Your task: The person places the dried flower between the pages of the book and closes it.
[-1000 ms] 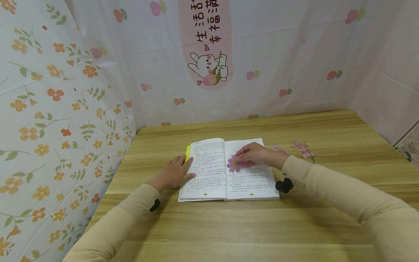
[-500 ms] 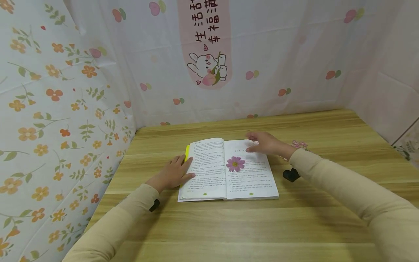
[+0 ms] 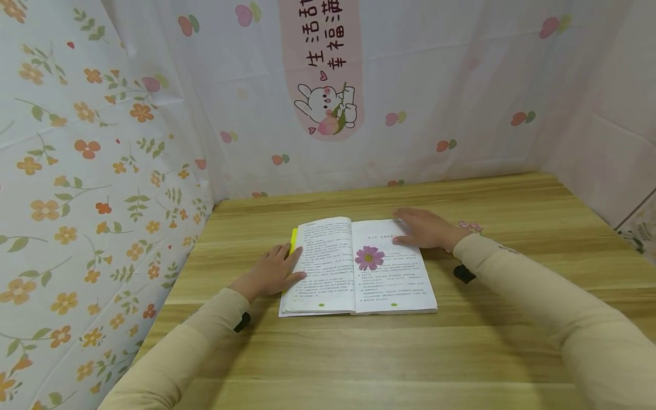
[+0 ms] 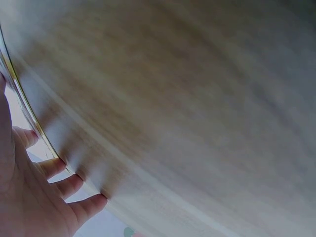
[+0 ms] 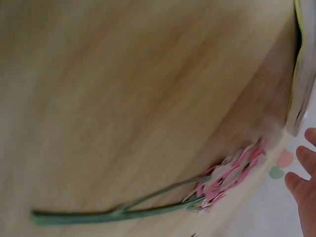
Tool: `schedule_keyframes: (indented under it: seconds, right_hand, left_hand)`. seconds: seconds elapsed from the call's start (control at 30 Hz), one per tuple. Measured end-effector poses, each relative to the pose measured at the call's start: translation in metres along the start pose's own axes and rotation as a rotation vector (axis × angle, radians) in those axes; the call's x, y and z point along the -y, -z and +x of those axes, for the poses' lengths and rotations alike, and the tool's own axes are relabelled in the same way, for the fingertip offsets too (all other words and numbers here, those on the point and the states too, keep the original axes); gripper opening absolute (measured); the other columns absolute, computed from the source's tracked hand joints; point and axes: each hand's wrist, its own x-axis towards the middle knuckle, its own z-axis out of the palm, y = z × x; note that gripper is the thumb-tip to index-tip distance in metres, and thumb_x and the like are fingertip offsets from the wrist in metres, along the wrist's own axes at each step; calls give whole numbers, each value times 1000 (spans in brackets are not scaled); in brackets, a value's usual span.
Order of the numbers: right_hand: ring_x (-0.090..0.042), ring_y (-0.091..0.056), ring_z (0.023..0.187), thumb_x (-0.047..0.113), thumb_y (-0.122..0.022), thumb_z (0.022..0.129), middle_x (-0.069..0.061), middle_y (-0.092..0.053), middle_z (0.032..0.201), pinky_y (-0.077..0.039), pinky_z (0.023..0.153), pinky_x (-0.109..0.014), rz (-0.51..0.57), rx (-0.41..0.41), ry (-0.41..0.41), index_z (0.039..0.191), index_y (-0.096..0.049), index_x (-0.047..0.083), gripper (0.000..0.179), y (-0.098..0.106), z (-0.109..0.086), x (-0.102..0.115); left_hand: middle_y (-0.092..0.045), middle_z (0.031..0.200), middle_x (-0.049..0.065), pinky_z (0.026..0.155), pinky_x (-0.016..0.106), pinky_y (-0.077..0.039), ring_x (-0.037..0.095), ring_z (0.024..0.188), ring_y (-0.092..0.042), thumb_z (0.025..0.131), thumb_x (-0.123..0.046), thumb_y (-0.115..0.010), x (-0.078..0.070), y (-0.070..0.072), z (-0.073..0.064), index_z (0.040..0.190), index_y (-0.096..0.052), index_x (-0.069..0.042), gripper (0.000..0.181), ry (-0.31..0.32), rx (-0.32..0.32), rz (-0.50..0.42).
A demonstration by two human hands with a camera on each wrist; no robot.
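Note:
An open book [image 3: 328, 285] lies on the wooden table, with a pink-purple flower [image 3: 369, 258] flat on its right page near the spine. My left hand [image 3: 274, 270] rests along the book's left edge, thumb over the page; in the left wrist view its fingertips [image 4: 94, 203] reach the table beside the cover. Over the upper right corner of the right page is my right hand [image 3: 427, 229], fingers extended and nothing in them. In the right wrist view its fingers [image 5: 298, 182] show at the right, near the book's edge [image 5: 301, 84].
Right of the book, a cluster of small pink blossoms [image 5: 229, 175] with green stems lies on the table [image 3: 359, 364], partly hidden by the right hand in the head view. Patterned cloth [image 3: 451, 85] hangs behind the table, and floral cloth [image 3: 102, 199] on the left.
My right hand has let go of the pink-purple flower, leaving it on the right page, and moved right and up to the page's corner. The left hand has stayed in place.

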Motion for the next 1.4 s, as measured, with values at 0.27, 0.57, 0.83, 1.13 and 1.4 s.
schedule_keyframes:
  seconds: [0.27,0.57,0.83,1.13,1.4]
  right_hand:
    - [-46,-20,140,63,-47,94,-27,-27,152,-12,109,-63,-67,94,-31,150,-28,-3,88,0,-4,-6]
    - [-48,-20,139,62,-46,95,-30,-28,150,-14,108,-65,-83,91,-26,148,-30,-5,88,0,-5,-6]
    - [-45,-34,134,55,-58,92,-28,-42,143,-24,108,-58,36,4,-31,141,-42,-5,79,3,-3,-6]
    - [-40,-45,128,55,-51,96,-23,-47,141,-36,102,-54,331,-29,-153,140,-48,1,69,14,-1,4]
    - [-46,-38,131,48,-42,102,-34,-37,143,-35,101,-58,621,-42,-272,150,-24,-5,74,25,-12,20]
  left_hand:
    - [-29,149,27,102,58,-34,42,136,-30,101,-55,-38,-1,0,1,153,-27,-5,74,-1,-4,6]
    - [-28,151,26,103,58,-33,41,137,-28,101,-56,-37,-1,-1,2,154,-25,-6,74,1,-3,8]
    - [-29,149,29,101,59,-34,43,136,-30,101,-53,-40,-2,0,1,153,-26,-4,73,-7,-8,-13]
    - [-30,148,29,102,59,-33,43,136,-30,101,-52,-41,-2,0,1,153,-27,-3,73,-9,-13,-7]
    - [-29,149,28,102,59,-33,43,136,-29,101,-53,-40,0,-2,1,153,-25,-4,73,-2,-4,-14]
